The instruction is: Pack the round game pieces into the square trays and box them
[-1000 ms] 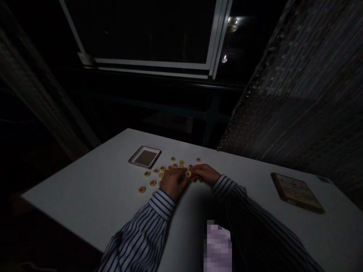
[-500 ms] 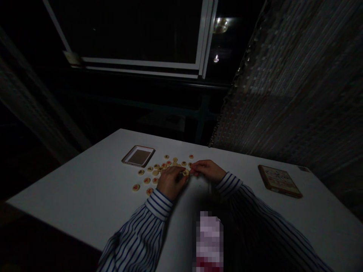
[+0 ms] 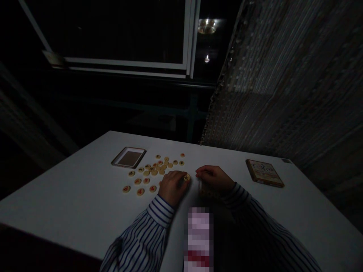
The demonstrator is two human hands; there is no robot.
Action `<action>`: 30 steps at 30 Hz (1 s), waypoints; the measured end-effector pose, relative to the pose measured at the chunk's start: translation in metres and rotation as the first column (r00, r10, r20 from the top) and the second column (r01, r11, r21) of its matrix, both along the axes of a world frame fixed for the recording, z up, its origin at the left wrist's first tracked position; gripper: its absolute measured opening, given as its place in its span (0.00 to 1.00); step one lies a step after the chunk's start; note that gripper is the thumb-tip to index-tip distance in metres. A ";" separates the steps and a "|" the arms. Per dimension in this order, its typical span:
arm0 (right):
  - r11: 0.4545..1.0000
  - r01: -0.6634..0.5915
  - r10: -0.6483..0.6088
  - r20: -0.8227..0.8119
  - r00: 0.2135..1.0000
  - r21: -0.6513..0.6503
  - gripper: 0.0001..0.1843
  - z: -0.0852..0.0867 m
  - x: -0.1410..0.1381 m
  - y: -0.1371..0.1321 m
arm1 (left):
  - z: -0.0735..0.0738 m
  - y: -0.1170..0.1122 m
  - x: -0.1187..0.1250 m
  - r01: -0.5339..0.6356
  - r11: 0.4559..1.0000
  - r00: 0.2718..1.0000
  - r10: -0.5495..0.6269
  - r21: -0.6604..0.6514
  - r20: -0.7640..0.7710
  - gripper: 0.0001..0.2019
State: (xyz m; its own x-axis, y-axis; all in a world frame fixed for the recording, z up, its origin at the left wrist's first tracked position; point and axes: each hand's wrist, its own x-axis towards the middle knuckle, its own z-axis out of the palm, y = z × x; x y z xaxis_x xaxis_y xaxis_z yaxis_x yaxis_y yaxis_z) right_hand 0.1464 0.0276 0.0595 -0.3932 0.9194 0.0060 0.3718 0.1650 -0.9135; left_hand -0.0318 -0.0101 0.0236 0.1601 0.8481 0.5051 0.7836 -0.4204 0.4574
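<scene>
My left hand (image 3: 173,186) pinches a round xiangqi piece (image 3: 186,177) with a dark character between thumb and index finger, just above the table. Close by on the right, my right hand (image 3: 216,178) has its fingers curled together; whether anything is in them cannot be seen. Under its palm, in shadow, lie several more round pieces (image 3: 208,193), partly hidden. Left of and beyond my left hand, many pale wooden pieces (image 3: 154,172) are spread loosely, some with red characters, some with dark ones and some blank side up.
On the white table (image 3: 85,196), an open shallow tray (image 3: 115,164) stands at the far left. A flat box (image 3: 265,173) with a printed top lies on the right. A bead curtain (image 3: 255,94) hangs behind the table, near a dark window (image 3: 127,64).
My hands have moved apart, the right one going right and a little nearer. The left keeps the piece and has come slightly nearer. The view has turned a little right.
</scene>
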 end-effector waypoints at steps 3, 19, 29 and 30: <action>0.999 0.017 -0.017 0.004 1.000 0.029 0.14 -0.009 0.007 0.000 | -0.003 0.000 0.007 0.015 1.000 1.000 -0.015 0.000 -0.003 0.12; 0.994 0.051 -0.054 0.025 0.998 0.095 0.13 -0.037 0.026 0.011 | -0.008 0.011 0.040 0.083 0.996 0.995 -0.085 0.025 0.051 0.10; 0.995 0.022 -0.022 -0.002 1.000 0.102 0.09 -0.035 0.025 0.009 | -0.026 0.012 0.045 0.103 0.995 0.937 -0.099 0.007 0.335 0.11; 0.995 0.013 -0.012 -0.018 1.000 0.096 0.09 -0.035 0.024 0.009 | -0.027 0.011 0.046 0.099 0.995 0.915 -0.083 -0.021 0.394 0.12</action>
